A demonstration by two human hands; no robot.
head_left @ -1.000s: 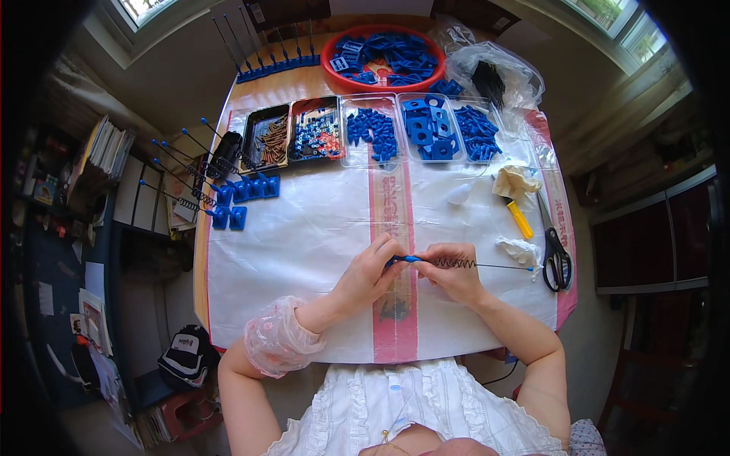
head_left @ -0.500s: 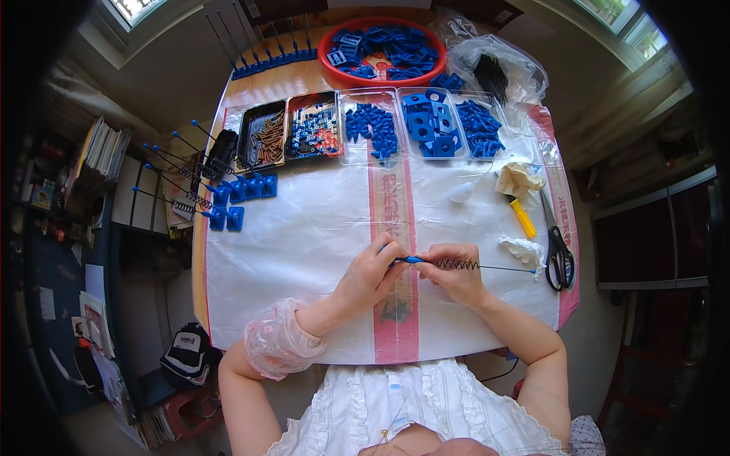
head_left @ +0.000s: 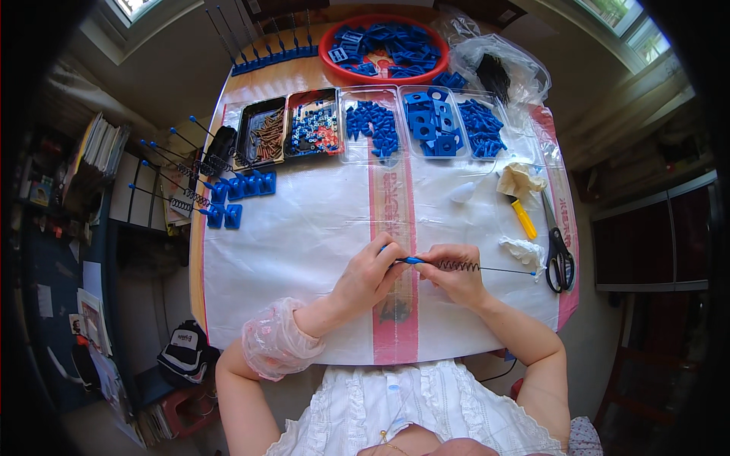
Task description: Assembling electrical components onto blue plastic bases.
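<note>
Over the red stripe in the middle of the table, my two hands meet at one small assembly. My left hand (head_left: 372,272) is closed around a blue plastic piece (head_left: 413,260); most of it is hidden by the fingers, with a cone-like end showing. In a pinch, my right hand (head_left: 455,277) grips a black spring rod (head_left: 487,268) where it joins the blue cone. The rod's coil passes under the right fingers, and its straight end points right to a small blue tip. Finished-looking spring rods on blue bases (head_left: 234,187) stand in a cluster at the left.
Along the back are trays of screws (head_left: 266,137), nuts (head_left: 315,133), blue cones (head_left: 371,125), square blue plates (head_left: 433,125) and blue pointed parts (head_left: 483,129). Behind sits a red basin (head_left: 325,67). Scissors (head_left: 560,262), a yellow-handled tool (head_left: 524,219) and crumpled tissue (head_left: 522,248) lie right.
The view has shifted very slightly. Both hands keep the same hold on the blue piece and spring rod, with no clear movement.
</note>
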